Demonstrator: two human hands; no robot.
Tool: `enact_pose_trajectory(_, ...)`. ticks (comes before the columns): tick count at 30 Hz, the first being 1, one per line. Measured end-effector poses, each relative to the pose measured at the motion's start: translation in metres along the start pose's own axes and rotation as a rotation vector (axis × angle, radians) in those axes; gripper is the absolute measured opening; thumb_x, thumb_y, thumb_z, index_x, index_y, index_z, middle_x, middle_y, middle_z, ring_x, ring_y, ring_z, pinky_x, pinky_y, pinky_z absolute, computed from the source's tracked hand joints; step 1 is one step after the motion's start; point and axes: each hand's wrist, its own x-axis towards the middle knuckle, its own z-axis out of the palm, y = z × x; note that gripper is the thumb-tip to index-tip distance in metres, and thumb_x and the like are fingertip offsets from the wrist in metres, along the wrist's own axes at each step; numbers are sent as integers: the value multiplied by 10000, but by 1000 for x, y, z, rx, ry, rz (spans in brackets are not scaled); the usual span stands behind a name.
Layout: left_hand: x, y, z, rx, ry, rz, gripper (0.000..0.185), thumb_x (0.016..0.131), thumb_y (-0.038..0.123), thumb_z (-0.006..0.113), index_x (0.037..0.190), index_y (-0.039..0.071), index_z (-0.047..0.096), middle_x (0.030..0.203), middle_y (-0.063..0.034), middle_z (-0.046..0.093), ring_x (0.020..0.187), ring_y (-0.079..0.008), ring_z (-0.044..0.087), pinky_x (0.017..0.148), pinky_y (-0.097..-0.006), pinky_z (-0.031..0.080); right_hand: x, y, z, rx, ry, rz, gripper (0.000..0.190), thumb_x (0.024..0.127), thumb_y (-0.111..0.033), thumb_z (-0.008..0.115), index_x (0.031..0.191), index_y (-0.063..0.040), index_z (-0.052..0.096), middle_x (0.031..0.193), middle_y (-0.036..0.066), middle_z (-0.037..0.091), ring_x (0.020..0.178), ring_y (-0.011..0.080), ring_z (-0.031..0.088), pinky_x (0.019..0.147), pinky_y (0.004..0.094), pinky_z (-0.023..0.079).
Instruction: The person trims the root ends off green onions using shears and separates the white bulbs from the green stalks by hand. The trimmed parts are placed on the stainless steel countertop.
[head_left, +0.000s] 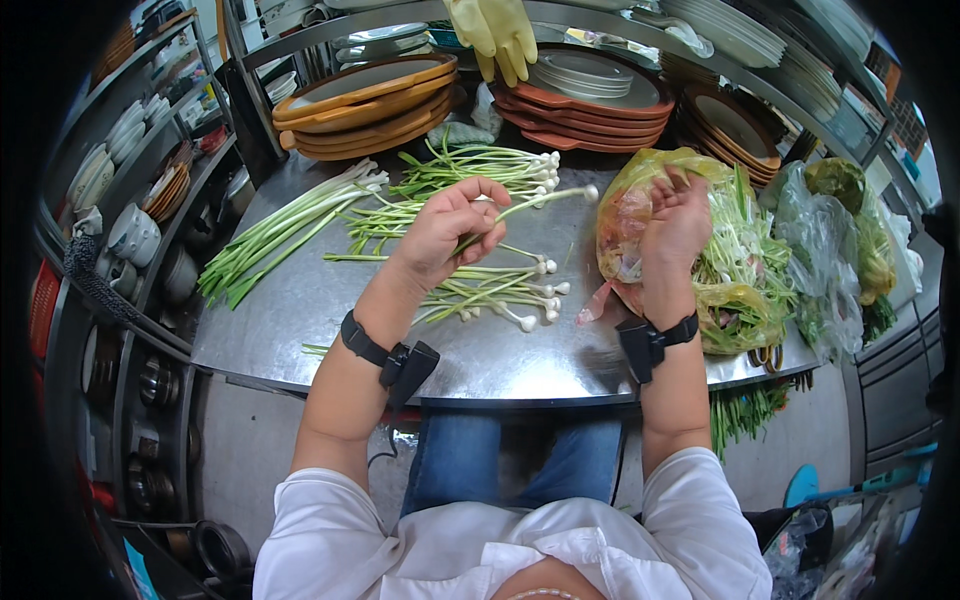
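Observation:
My left hand (457, 225) grips one green garlic stalk (551, 200) with its small white bulb pointing right. Below and behind it, bulbed stalks (517, 289) lie in loose groups on the steel table (525, 367), bulbs to the right. A separate bundle of green onions without round bulbs (300, 229) rests at the left. My right hand (679, 214) is raised over a yellow plastic bag (626, 202), fingers curled; whether anything is in them is hidden. Leafy trimmings and peelings (739, 251) fill the bag and spill to its right.
Stacked orange platters (367, 105) and red-brown platters (585, 120) stand along the back. Pale yellow rubber gloves (495, 34) hang from the shelf rail. Clear plastic bags (817, 247) sit at the right. Scissor handles (766, 358) show at the table's front edge. A dish rack (161, 187) borders the left.

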Motion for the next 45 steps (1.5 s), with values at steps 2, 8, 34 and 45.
enact_pose_trajectory(2,0,-1,1,-1,-8,4,200,806,-37,451,990,17,510,635,-62,538,464,-62,412,405,-174,316,7,-7,-5,283,90,70,362,977,-374,420,960,-34,542,855,125,653,660,182,591,558,288,482)
enact_pose_trajectory(8,2,-7,3,33,-83,69,220,834,11,520,1048,48,481,723,-81,576,539,-82,472,486,-180,375,3,4,-13,-32,-112,217,384,943,-405,496,970,-27,561,808,104,649,600,117,555,510,213,422)
enact_pose_trajectory(34,4,-30,11,466,-59,-96,142,892,112,597,900,-18,653,696,-19,620,617,-71,583,559,-210,473,-69,29,23,-339,-690,347,161,901,-206,616,864,-54,579,665,-34,547,533,20,457,477,161,346)
enact_pose_trajectory(45,1,-25,15,355,-94,-141,159,928,127,545,852,6,614,659,-21,599,557,-63,562,493,-193,458,-71,29,23,-181,-736,518,163,932,-203,555,906,-46,589,679,-30,542,540,37,457,493,171,361)
